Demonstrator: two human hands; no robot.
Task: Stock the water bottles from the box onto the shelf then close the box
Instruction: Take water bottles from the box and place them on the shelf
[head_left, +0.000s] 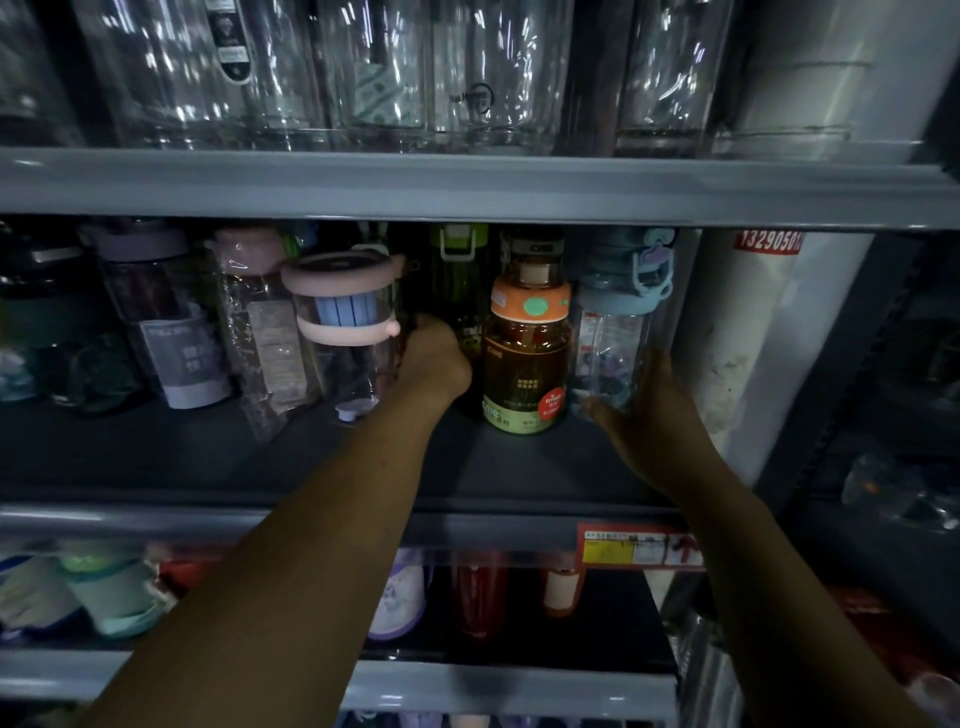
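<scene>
Both my arms reach into the middle shelf (260, 462). My left hand (434, 358) grips the right side of a clear bottle with a pink lid (345, 317), which tilts to the left. My right hand (649, 410) holds the lower part of a clear bottle with a blue lid (618, 322) at the shelf's right end. Between the two stands an amber bottle with an orange lid (524, 353), upright and untouched. A green bottle (460, 275) stands behind my left hand. The box is out of view.
More wrapped bottles (166, 322) fill the left of the middle shelf. Clear glass containers (363, 78) line the shelf above, and other bottles (478, 597) sit on the shelf below behind a red and yellow price tag (639, 548). A white pillar (753, 338) bounds the right side.
</scene>
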